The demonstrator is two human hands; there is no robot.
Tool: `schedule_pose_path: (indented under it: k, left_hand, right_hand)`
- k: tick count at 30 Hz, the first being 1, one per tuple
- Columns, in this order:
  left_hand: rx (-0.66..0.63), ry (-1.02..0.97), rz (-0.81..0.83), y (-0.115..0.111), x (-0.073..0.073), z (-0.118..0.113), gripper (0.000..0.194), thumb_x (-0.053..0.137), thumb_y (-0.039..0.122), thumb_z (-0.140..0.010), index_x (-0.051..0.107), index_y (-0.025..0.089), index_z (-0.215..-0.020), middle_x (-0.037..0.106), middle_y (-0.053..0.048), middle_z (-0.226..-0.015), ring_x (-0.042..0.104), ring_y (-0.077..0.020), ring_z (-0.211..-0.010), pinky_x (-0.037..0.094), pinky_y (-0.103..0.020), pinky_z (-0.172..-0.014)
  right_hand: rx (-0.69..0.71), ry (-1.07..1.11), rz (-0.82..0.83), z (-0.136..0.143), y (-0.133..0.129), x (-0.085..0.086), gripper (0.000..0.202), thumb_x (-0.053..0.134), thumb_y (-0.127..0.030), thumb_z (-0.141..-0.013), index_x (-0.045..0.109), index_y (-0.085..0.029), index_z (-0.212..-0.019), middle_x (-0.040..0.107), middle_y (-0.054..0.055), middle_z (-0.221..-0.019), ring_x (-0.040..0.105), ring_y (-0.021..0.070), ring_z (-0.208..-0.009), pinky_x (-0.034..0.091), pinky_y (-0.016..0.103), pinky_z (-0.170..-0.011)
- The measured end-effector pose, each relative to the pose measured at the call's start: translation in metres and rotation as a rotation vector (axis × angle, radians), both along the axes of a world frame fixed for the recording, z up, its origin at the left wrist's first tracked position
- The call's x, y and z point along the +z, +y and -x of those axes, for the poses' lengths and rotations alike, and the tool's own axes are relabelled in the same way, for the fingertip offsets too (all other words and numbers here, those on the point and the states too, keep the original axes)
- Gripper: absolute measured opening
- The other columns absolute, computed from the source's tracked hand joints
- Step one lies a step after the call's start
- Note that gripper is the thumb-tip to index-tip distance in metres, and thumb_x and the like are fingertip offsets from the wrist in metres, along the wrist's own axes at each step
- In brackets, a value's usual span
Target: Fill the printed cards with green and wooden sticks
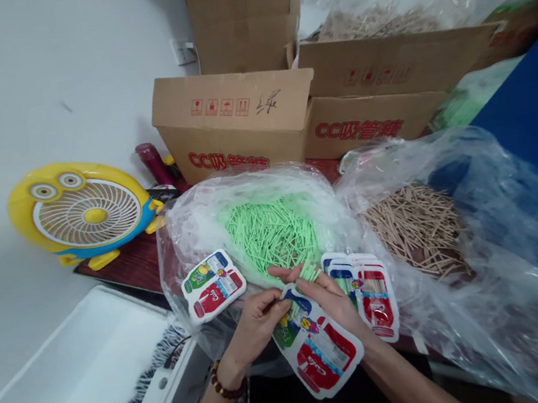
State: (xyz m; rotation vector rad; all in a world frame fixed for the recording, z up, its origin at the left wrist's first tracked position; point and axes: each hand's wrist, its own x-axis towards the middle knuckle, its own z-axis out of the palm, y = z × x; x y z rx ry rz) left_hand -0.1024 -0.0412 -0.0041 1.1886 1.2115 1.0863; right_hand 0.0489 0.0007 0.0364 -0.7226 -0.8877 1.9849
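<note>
Pouch (pixel 328 354) in left hand (pixel 260 324), long axis slanting down-right.

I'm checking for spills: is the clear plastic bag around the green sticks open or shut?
Open: the clear plastic bag spreads wide, baring the thin green sticks.

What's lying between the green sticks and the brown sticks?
Crumpled clear plastic lies between the green sticks and the brown sticks, as the head view shows. Some stacked printed pouches sit just on your side of that stretch.
</note>
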Motion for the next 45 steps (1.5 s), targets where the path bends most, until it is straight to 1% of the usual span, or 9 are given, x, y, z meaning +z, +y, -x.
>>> schedule_pose_path:
  k: [7, 13, 18, 22, 26, 35, 39, 42, 45]
  left_hand:
    - [0.022, -0.105, 0.028, 0.003, 0.002, -0.001, 0.025, 0.061, 0.039, -0.082, 0.060, 0.015, -0.074, 0.051, 0.003, -0.065, 0.042, -0.0104, -0.059, 0.035, -0.021, -0.057]
    - [0.009, -0.117, -0.001, 0.008, -0.002, 0.003, 0.023, 0.063, 0.038, -0.081, 0.063, 0.014, -0.081, 0.054, 0.002, -0.070, 0.044, -0.0105, -0.063, 0.037, -0.021, -0.060]
    - [0.050, -0.165, 0.005, 0.009, 0.000, 0.004, 0.024, 0.062, 0.038, -0.082, 0.064, 0.014, -0.081, 0.056, 0.001, -0.070, 0.045, -0.0104, -0.062, 0.037, -0.021, -0.059]
    - [0.076, -0.194, -0.016, 0.012, 0.006, 0.000, 0.024, 0.063, 0.036, -0.082, 0.061, 0.013, -0.075, 0.050, 0.004, -0.064, 0.040, -0.0081, -0.058, 0.033, -0.019, -0.055]
    - [0.057, -0.206, -0.014, 0.014, 0.010, -0.001, 0.024, 0.062, 0.036, -0.083, 0.061, 0.013, -0.078, 0.051, 0.004, -0.066, 0.040, -0.0083, -0.059, 0.033, -0.019, -0.056]
    - [0.078, -0.170, -0.068, 0.017, 0.005, -0.006, 0.026, 0.061, 0.037, -0.083, 0.059, 0.014, -0.072, 0.047, 0.005, -0.062, 0.038, -0.0083, -0.057, 0.032, -0.019, -0.054]
    - [0.126, -0.179, -0.094, 0.018, 0.005, -0.006, 0.023, 0.062, 0.035, -0.083, 0.065, 0.013, -0.080, 0.054, 0.002, -0.067, 0.045, -0.0099, -0.062, 0.036, -0.020, -0.059]
    - [0.154, -0.223, -0.103, 0.020, 0.009, -0.007, 0.022, 0.064, 0.035, -0.082, 0.068, 0.013, -0.080, 0.058, 0.001, -0.069, 0.049, -0.0106, -0.064, 0.039, -0.020, -0.061]
    - [0.070, -0.313, -0.017, 0.021, 0.015, -0.008, 0.025, 0.068, 0.035, -0.077, 0.068, 0.015, -0.092, 0.066, -0.001, -0.078, 0.057, -0.0136, -0.069, 0.044, -0.023, -0.066]
  right_hand:
    - [0.044, -0.013, -0.163, -0.002, 0.017, 0.011, 0.024, 0.057, -0.038, -0.086, 0.062, -0.025, -0.105, 0.067, 0.008, -0.116, 0.059, 0.0242, -0.112, 0.040, 0.045, -0.102]
    - [0.311, -0.488, -0.561, -0.012, 0.030, 0.018, 0.033, 0.054, -0.038, -0.088, 0.063, -0.028, -0.118, 0.057, 0.004, -0.131, 0.048, 0.0234, -0.126, 0.025, 0.046, -0.112]
    - [0.334, -0.622, -0.713, -0.025, 0.034, 0.030, 0.049, 0.044, -0.039, -0.093, 0.035, -0.033, -0.141, 0.042, 0.002, -0.145, 0.042, 0.0216, -0.131, 0.031, 0.047, -0.110]
    - [0.480, -0.864, -0.936, -0.028, 0.033, 0.034, 0.054, 0.041, -0.043, -0.094, 0.030, -0.027, -0.145, 0.036, 0.005, -0.149, 0.035, 0.0214, -0.135, 0.027, 0.045, -0.113]
    - [0.339, -0.909, -0.988, -0.030, 0.035, 0.035, 0.057, 0.038, -0.043, -0.095, 0.019, -0.030, -0.147, 0.034, 0.004, -0.149, 0.036, 0.0213, -0.135, 0.031, 0.045, -0.111]
    - [0.426, -0.972, -1.100, -0.032, 0.035, 0.035, 0.057, 0.041, -0.041, -0.094, 0.023, -0.028, -0.146, 0.037, 0.007, -0.148, 0.039, 0.0225, -0.133, 0.035, 0.043, -0.107]
    - [0.372, -1.124, -1.080, -0.037, 0.040, 0.036, 0.030, 0.046, -0.039, -0.092, 0.060, -0.024, -0.114, 0.069, 0.007, -0.105, 0.064, 0.0223, -0.095, 0.048, 0.034, -0.079]
    - [0.388, -1.251, -1.124, -0.038, 0.042, 0.044, 0.025, 0.050, -0.035, -0.090, 0.062, -0.021, -0.073, 0.064, 0.000, -0.065, 0.058, 0.0149, -0.060, 0.037, 0.025, -0.056]
    - [0.334, -1.270, -1.140, -0.040, 0.046, 0.053, 0.028, 0.052, -0.034, -0.088, 0.055, -0.019, -0.065, 0.055, -0.003, -0.057, 0.048, 0.0107, -0.052, 0.028, 0.023, -0.051]
